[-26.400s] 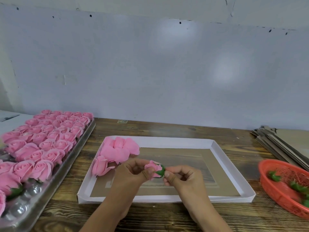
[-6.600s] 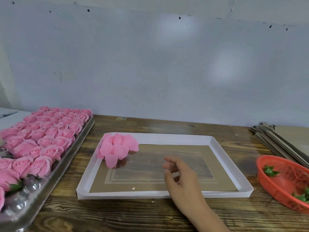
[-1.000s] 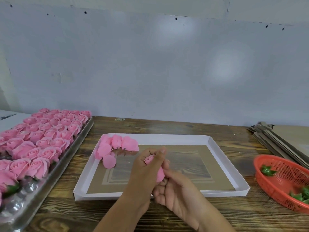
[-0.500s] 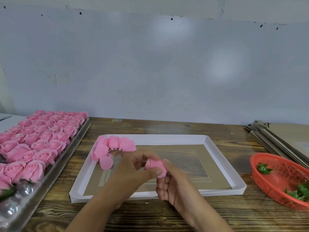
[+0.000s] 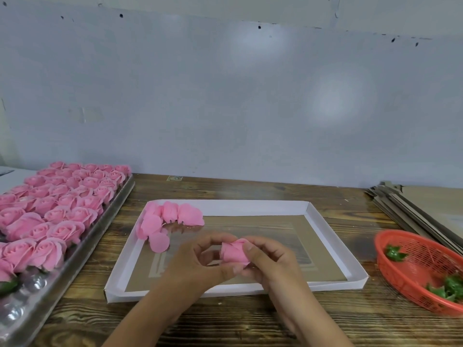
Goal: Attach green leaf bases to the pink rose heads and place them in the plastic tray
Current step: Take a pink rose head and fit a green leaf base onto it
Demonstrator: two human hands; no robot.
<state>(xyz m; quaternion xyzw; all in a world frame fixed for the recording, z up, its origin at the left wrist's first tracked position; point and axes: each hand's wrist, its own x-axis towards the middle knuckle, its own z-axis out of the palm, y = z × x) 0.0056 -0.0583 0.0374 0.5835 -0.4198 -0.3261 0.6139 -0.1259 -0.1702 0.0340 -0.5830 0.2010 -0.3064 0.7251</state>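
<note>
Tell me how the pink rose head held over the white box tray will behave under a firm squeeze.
The rose head looks soft: thin layered petals that would probably crush or crease. Both hands, left and right, hold it by the fingertips alone, so it is likely very light. Its rounded shape might roll if dropped.

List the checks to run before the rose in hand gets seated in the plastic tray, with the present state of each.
1. Rose head held securely: ok, both the left hand and right hand have a grip on it.
2. Green leaf base attached to it: cannot tell, no green shows past the fingers.
3. Free pocket in the plastic tray: ok, bare cups at its near end.
4. Spare leaf bases in the red basket: ok.
5. More loose roses waiting in the white box: ok.
</note>
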